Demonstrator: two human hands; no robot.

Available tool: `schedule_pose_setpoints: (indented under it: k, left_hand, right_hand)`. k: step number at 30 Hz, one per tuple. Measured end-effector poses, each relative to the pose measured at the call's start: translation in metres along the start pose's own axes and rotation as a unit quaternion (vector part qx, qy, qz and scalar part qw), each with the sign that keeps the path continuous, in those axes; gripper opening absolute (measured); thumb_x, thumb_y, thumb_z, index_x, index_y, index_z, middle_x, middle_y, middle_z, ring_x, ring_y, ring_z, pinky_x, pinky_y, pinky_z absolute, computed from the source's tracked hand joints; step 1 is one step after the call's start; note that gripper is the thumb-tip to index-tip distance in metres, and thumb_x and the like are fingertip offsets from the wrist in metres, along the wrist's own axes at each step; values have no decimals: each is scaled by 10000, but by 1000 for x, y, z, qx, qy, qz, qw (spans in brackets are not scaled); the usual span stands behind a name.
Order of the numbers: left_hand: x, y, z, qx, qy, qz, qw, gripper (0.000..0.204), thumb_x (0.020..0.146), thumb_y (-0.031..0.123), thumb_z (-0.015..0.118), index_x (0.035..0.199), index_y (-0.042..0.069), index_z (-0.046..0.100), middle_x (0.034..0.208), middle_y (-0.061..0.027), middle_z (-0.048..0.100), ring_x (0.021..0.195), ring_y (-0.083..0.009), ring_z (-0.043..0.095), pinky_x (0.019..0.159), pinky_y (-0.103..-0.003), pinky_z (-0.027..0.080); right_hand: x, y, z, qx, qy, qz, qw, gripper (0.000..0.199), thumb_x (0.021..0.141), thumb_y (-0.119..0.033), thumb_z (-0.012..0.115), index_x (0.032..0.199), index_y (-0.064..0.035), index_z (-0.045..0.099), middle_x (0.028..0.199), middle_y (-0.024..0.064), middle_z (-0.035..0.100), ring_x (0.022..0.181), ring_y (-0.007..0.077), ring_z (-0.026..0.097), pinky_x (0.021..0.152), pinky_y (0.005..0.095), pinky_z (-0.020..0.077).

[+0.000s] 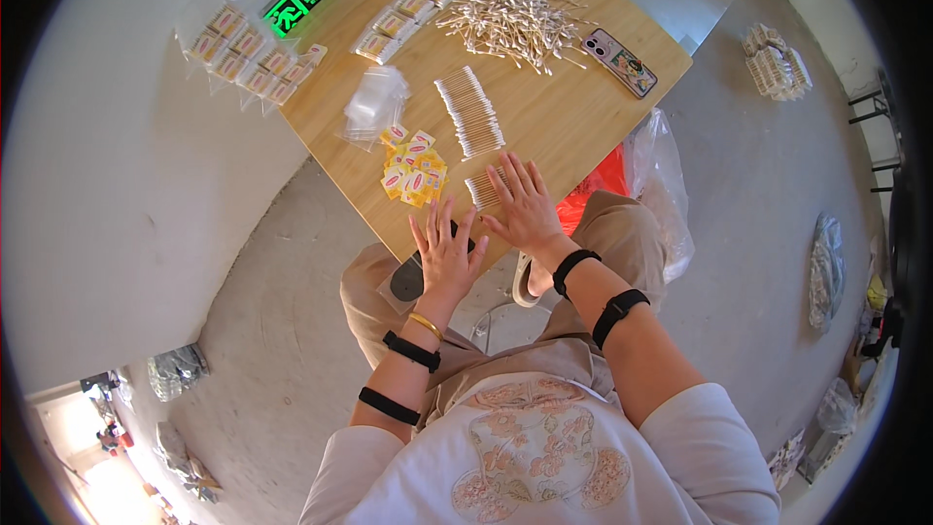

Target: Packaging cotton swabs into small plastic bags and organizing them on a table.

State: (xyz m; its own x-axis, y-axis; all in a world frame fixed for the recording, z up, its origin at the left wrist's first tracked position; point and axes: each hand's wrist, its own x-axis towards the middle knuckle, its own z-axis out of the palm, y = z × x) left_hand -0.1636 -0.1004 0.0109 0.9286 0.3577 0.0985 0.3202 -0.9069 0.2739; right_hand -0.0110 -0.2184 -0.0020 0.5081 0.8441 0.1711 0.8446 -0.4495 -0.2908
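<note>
Resting flat, right hand (525, 206) covers swabs (483, 187) (pointing table-edgeward)

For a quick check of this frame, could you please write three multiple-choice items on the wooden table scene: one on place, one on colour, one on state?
1. Where does the phone in the patterned case lie on the light wooden table?
A. near the right edge
B. under the left hand
C. on the floor

2. What colour is the heap of small square sachets?
A. blue
B. yellow
C. black

3. How is the right hand?
A. closed in a fist
B. gripping the phone
C. open and flat, fingers spread on a small row of cotton swabs

Answers: 1 A, it lies beside the loose swab pile; 2 B, yellow wrappers show; 3 C, like the left hand, flat.
</note>
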Motion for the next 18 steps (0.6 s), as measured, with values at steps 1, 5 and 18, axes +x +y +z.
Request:
schedule_pose_setpoints:
  k: [1,5,18]
  left_hand:
    - [-1,1,0,4,-2,2,1000,511,970,438,520,1407,172,499,1536,-152,324,1487,-365,186,1182,-640,30]
    - [1,3,-3,-2,-6,-9,1000,565,975,451,511,1426,114,466,1539,-140,323,1495,-348,181,1185,-643,30]
    - [45,-76,-20,5,94,-224,970,455,820,412,745,1177,172,594,1181,-76,539,1201,-305,455,1059,-477,294]
  right_hand:
    - [0,0,0,-1,0,0,1000,821,924,-561,521,1539,-65,297,1602,209,238,1508,331,181,1229,498,110]
    - [2,-2,-1,-2,-4,-1,1000,821,925,-558,522,1536,-58,297,1601,209,238,1508,330,181,1230,498,111]
    - [2,-6,-2,7,9,-9,1000,815,923,-517,561,1528,-42,291,1587,220,253,1490,343,219,1222,504,146]
